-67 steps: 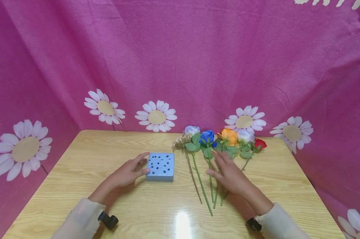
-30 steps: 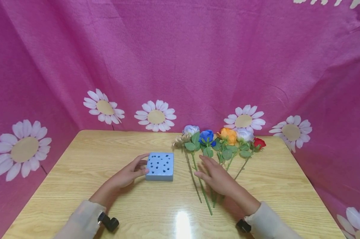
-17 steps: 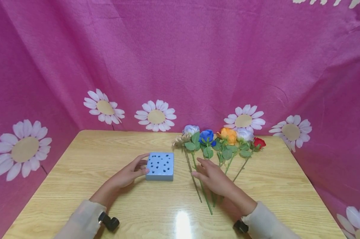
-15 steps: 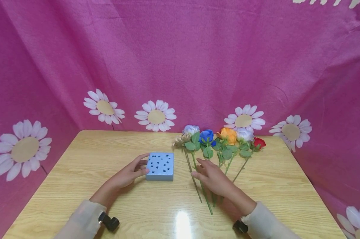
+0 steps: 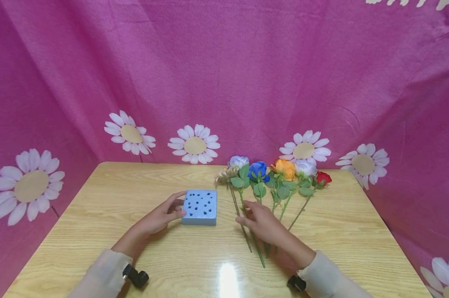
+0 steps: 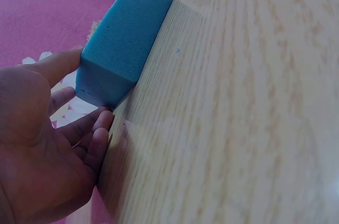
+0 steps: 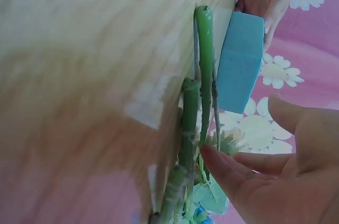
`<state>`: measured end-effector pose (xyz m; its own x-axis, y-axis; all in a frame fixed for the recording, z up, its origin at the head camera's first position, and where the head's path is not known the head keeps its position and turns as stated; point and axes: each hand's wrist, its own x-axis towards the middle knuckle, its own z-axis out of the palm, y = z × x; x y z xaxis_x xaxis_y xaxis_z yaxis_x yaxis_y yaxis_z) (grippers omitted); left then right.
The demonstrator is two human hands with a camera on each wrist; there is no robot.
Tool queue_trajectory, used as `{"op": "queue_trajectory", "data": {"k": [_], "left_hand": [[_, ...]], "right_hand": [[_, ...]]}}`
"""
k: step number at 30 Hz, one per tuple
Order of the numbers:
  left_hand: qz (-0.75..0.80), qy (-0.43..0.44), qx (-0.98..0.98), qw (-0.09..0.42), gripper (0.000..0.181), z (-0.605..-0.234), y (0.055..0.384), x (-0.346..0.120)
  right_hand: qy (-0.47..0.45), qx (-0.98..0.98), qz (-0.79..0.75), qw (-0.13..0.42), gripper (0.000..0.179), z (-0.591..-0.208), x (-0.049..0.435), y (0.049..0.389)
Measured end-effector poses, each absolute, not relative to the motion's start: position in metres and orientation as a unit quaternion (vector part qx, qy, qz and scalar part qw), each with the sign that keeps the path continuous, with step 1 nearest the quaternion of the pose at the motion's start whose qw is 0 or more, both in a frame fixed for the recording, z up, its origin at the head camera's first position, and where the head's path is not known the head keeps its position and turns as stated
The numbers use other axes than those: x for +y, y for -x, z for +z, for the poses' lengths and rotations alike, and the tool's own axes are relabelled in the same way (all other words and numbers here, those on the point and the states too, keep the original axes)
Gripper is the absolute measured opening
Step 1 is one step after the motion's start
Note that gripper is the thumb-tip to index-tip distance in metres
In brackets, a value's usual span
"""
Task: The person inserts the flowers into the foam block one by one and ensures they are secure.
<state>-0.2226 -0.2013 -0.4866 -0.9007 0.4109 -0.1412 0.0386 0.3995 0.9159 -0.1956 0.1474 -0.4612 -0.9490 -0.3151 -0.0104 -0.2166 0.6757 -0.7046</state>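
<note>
A blue foam block (image 5: 199, 205) with several holes in its top lies flat on the table. My left hand (image 5: 155, 218) rests at its left side, thumb touching the near left corner and other fingers loosely bent along that side. My right hand (image 5: 264, 224) is over the stems of several artificial roses. In the right wrist view a fingertip (image 7: 207, 152) is at a green stem (image 7: 205, 38), and the thumb stands apart from it. The lavender rose (image 5: 238, 162), blue rose (image 5: 258, 170) and beige flower (image 5: 226, 175) lie beyond this hand.
An orange rose (image 5: 285, 169), another lavender rose (image 5: 305, 167) and a red rose (image 5: 323, 179) lie farther right. The wooden table (image 5: 97, 198) ends at a pink curtain (image 5: 217, 82) printed with daisies.
My right hand has moved left and slightly nearer across the stems, from beside the blue rose's stem to the leftmost stems. The left hand and foam block have stayed in place.
</note>
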Motion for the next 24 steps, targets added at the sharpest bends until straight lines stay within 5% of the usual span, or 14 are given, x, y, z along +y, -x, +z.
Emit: {"op": "queue_trajectory", "data": {"k": [24], "left_hand": [[0.528, -0.132, 0.82, 0.177, 0.067, -0.4851, 0.2226, -0.2004]], "right_hand": [[0.157, 0.913, -0.374, 0.05, 0.059, -0.467, 0.1395, 0.2015]]}}
